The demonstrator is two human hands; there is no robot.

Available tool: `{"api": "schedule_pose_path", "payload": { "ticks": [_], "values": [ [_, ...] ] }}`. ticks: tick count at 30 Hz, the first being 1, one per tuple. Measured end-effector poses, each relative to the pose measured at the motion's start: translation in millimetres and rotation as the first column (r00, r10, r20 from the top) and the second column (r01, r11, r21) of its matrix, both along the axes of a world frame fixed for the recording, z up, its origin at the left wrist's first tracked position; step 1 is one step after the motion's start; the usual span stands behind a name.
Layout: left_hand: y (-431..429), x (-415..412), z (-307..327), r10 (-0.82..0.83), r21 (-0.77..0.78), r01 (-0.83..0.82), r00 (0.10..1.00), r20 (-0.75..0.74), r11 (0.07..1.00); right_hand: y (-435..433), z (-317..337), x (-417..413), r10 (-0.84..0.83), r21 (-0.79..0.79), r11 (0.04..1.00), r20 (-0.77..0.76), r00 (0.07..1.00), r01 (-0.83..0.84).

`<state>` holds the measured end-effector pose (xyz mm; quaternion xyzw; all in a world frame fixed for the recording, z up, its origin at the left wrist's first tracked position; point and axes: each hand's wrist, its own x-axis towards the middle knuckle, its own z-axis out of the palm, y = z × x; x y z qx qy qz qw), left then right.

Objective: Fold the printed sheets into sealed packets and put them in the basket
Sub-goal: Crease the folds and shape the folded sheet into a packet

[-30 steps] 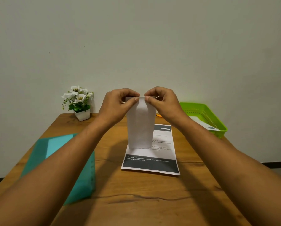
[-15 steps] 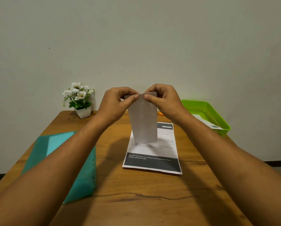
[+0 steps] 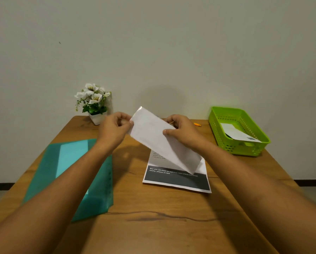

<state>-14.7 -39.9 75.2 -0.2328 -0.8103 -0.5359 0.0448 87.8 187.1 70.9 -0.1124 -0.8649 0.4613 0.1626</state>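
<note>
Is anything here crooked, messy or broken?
Nothing looks spilled or damaged. The finished packet in the green basket lies slanted, one end up against the near rim, and the printed sheet sits slightly skewed on the table. The left hand and right hand hold the folded packet tilted above it.

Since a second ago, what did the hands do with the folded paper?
The folded paper hung upright; now it is tilted, top end to the left. The left hand still pinches that end, while the right hand has shifted down to the long edge. The printed sheet, basket, folder and flower pot stayed put.
</note>
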Motion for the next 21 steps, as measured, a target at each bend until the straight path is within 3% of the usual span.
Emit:
{"api": "schedule_pose_path", "payload": {
  "ticks": [3,7,12,15,21],
  "values": [
    [-7.1,-5.2,-32.6,0.054,-0.259,-0.047,0.998,0.018,0.965,-7.9,-20.3,-7.9,0.0,0.173,0.985,0.121,0.993,-0.021],
    [-6.4,-6.3,-62.6,0.098,-0.46,-0.079,0.995,0.018,0.885,-13.1,-46.2,-14.7,-0.037,0.287,0.957,0.232,0.972,-0.032],
    [-4.3,-11.9,-84.6,0.044,-0.551,-0.078,0.996,-0.074,0.831,-13.1,-66.4,-19.4,-0.073,0.459,0.886,0.282,0.957,-0.068],
    [-6.9,-11.9,-101.5,-0.05,-0.588,-0.081,0.978,-0.204,0.805,-17.4,-73.9,-22.9,-0.061,0.563,0.817,0.307,0.95,-0.129],
    [-8.7,-8.9,-111.0,-0.133,-0.595,-0.12,0.922,-0.364,0.795,-50.5,-71.0,-42.8,0.178,0.665,0.641,0.358,0.917,-0.384]
  ]
}}
